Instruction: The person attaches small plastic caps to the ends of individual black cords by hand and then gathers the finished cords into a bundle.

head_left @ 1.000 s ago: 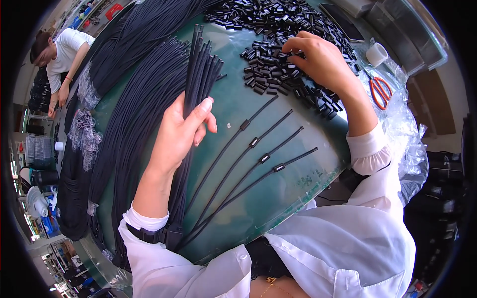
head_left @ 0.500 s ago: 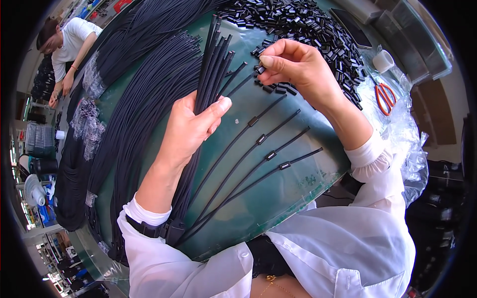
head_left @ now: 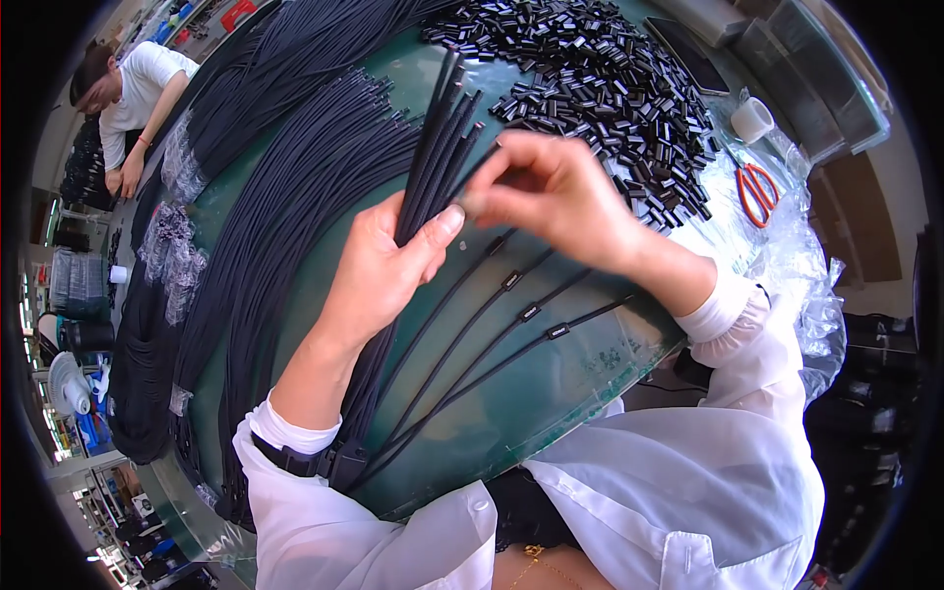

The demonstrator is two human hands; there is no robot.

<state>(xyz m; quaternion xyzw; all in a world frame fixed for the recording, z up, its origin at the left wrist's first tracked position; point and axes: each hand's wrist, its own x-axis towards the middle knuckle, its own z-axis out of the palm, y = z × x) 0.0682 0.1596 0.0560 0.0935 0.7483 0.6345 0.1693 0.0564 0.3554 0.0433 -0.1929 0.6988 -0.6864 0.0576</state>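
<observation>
A bundle of black cords [head_left: 436, 162] stands up out of my left hand [head_left: 379, 258], whose fingers and thumb are closed round it. Close beside that thumb, my right hand [head_left: 570, 202], partly smeared by motion, pinches a single cord split off from the bundle. Any sleeve between the right fingertips is hidden. Several cords fan out to the right under my right forearm, each carrying a small black sleeve [head_left: 531, 314] with a pale mark. My right hand covers part of these cords.
A large heap of short black sleeves [head_left: 610, 88] lies at the back of the green table [head_left: 511, 413]. Long black cords [head_left: 295, 187] spread along the left. Red-handled scissors [head_left: 757, 195], a white cup [head_left: 752, 119] and clear plastic lie right. Another person [head_left: 147, 88] works at far left.
My right hand has moved down and left from the cord's tip, where it held a small black sleeve, to beside my left thumb. The left hand and bundle have shifted slightly right.
</observation>
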